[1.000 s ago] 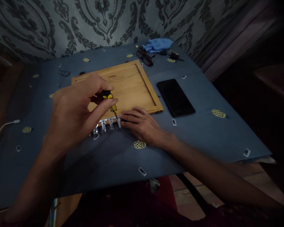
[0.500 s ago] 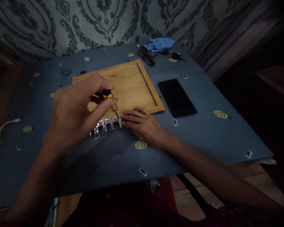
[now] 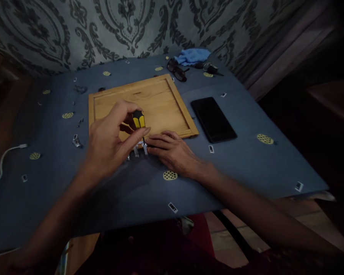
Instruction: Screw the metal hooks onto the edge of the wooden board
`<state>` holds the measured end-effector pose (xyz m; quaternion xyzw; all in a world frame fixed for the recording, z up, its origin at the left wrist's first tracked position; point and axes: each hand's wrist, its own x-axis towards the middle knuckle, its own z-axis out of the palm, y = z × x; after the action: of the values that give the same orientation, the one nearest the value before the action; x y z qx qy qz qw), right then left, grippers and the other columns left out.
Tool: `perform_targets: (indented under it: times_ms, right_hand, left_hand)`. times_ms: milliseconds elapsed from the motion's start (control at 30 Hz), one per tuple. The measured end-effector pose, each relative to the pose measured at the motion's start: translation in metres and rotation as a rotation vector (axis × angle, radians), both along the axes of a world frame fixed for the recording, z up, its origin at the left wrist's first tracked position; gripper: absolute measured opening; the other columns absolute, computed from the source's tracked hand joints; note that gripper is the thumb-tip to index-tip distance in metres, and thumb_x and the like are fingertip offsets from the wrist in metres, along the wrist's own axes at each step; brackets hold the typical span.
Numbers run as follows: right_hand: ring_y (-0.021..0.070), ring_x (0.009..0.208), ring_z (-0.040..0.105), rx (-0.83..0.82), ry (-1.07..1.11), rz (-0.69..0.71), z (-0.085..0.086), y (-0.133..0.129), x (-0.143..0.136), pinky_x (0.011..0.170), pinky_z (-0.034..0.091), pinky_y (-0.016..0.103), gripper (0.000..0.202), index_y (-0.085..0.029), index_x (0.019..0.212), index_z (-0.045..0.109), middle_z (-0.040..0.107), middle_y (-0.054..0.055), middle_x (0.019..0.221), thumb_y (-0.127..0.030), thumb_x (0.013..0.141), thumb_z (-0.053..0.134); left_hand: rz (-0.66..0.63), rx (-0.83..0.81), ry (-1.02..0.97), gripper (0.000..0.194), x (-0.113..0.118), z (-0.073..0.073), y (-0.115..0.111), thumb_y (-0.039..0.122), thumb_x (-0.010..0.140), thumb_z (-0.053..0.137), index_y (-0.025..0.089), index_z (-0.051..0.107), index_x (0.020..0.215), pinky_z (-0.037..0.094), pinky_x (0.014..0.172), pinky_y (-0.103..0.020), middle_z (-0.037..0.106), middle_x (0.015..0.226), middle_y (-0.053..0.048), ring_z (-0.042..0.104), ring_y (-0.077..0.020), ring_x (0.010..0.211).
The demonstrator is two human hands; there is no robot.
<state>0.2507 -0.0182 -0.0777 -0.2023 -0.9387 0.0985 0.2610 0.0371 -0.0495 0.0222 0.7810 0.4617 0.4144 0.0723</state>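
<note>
My left hand (image 3: 110, 139) is closed around a small yellow-and-black screwdriver (image 3: 139, 120), thumb and fingers on its handle. Its shaft points down at the right end of a shiny metal strip with hooks (image 3: 136, 151), whose left part is hidden behind that hand. The strip lies along the near edge of a framed wooden board (image 3: 157, 103). My right hand (image 3: 177, 154) rests with its fingers stretched out over the board's near edge, fingertips beside the strip's end. Whether those fingertips press on the metal, I cannot tell.
Right of the board lies a black phone (image 3: 213, 119). Sunglasses (image 3: 177, 70), a blue cloth (image 3: 192, 56) and keys (image 3: 210, 68) are at the back. Small metal pieces (image 3: 77, 141) lie on the left, with a white cable (image 3: 7, 152) farther out.
My left hand has shifted right and slightly down, and the screwdriver stands more upright. Small metal pieces on the left have come into view. My right hand stays in place.
</note>
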Motion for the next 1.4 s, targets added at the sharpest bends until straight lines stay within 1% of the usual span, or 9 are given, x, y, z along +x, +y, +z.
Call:
perform_targets:
  times_ms: [167,267,467,600,800,933,1067,1200,1400]
  right_hand:
    - [0.0266,0.131,0.06,-0.022,0.015,0.027,0.001,0.001,0.0,0.109,0.043,0.052,0.036,-0.021,0.128,0.071,0.073,0.01,0.135,-0.012,0.097,0.054]
    - [0.0266,0.132,0.06,-0.016,0.016,0.032,0.0,0.002,0.0,0.109,0.042,0.051,0.039,-0.021,0.128,0.07,0.072,0.01,0.135,-0.009,0.094,0.056]
    - [0.0269,0.129,0.061,0.011,0.009,0.031,0.003,0.001,0.0,0.107,0.043,0.05,0.036,-0.018,0.127,0.07,0.073,0.011,0.133,-0.01,0.095,0.055]
    - [0.0246,0.13,0.061,-0.013,0.002,0.01,0.003,0.001,-0.001,0.108,0.044,0.048,0.034,-0.021,0.125,0.071,0.073,0.009,0.134,-0.012,0.099,0.051]
    - [0.0259,0.13,0.061,-0.013,0.008,0.012,0.001,0.001,0.0,0.108,0.044,0.05,0.033,-0.02,0.124,0.071,0.073,0.01,0.133,-0.013,0.099,0.052]
    - [0.026,0.13,0.061,-0.02,-0.004,0.017,0.002,0.002,0.0,0.108,0.044,0.05,0.035,-0.021,0.126,0.071,0.072,0.01,0.135,-0.012,0.098,0.052]
    - [0.0257,0.129,0.061,0.0,-0.009,0.025,0.003,0.002,-0.001,0.107,0.044,0.049,0.035,-0.02,0.126,0.07,0.072,0.01,0.135,-0.012,0.099,0.05]
    - [0.0252,0.131,0.06,0.012,-0.013,0.025,0.002,0.002,-0.001,0.108,0.043,0.048,0.036,-0.02,0.127,0.07,0.072,0.009,0.135,-0.012,0.098,0.051]
    - [0.0248,0.131,0.06,0.015,0.007,0.021,-0.001,0.002,-0.002,0.107,0.043,0.047,0.036,-0.02,0.126,0.071,0.073,0.01,0.133,-0.01,0.097,0.052]
  left_hand:
    - [0.01,-0.076,-0.098,0.015,0.004,-0.012,0.003,0.023,0.086,0.075,0.02,0.061,0.09,0.06,0.064,-0.021,0.062,0.08,0.004,0.067,-0.0106,0.071]
    - [0.026,-0.129,-0.161,0.015,0.003,-0.017,0.005,0.025,0.087,0.074,0.02,0.06,0.087,0.059,0.063,-0.021,0.064,0.078,0.003,0.067,-0.0113,0.07]
    - [0.037,-0.246,-0.31,0.022,-0.002,-0.022,0.004,0.028,0.087,0.074,0.019,0.063,0.104,0.06,0.069,-0.022,0.073,0.095,-0.003,0.072,-0.0138,0.083]
    - [0.044,-0.265,-0.396,0.028,-0.002,-0.027,0.002,0.026,0.085,0.076,0.019,0.063,0.109,0.06,0.069,-0.021,0.074,0.095,-0.003,0.073,-0.0145,0.086]
    - [0.022,-0.276,-0.381,0.019,-0.002,-0.03,0.001,0.029,0.086,0.075,0.019,0.069,0.102,0.06,0.071,-0.021,0.073,0.094,-0.002,0.071,-0.0141,0.087]
    - [0.048,-0.24,-0.36,0.02,-0.004,-0.029,0.0,0.029,0.085,0.077,0.02,0.072,0.102,0.059,0.069,-0.021,0.07,0.094,-0.002,0.069,-0.0142,0.087]
    - [0.052,-0.195,-0.335,0.027,-0.005,-0.03,0.0,0.026,0.086,0.076,0.02,0.069,0.112,0.06,0.073,-0.021,0.073,0.098,-0.002,0.07,-0.013,0.086]
    - [0.064,-0.165,-0.326,0.033,-0.005,-0.032,0.001,0.024,0.086,0.073,0.02,0.064,0.117,0.06,0.07,-0.02,0.072,0.099,-0.002,0.071,-0.0125,0.085]
    - [0.062,-0.214,-0.358,0.025,-0.002,-0.031,-0.002,0.027,0.087,0.072,0.02,0.065,0.11,0.059,0.07,-0.021,0.074,0.099,-0.003,0.071,-0.0141,0.089]
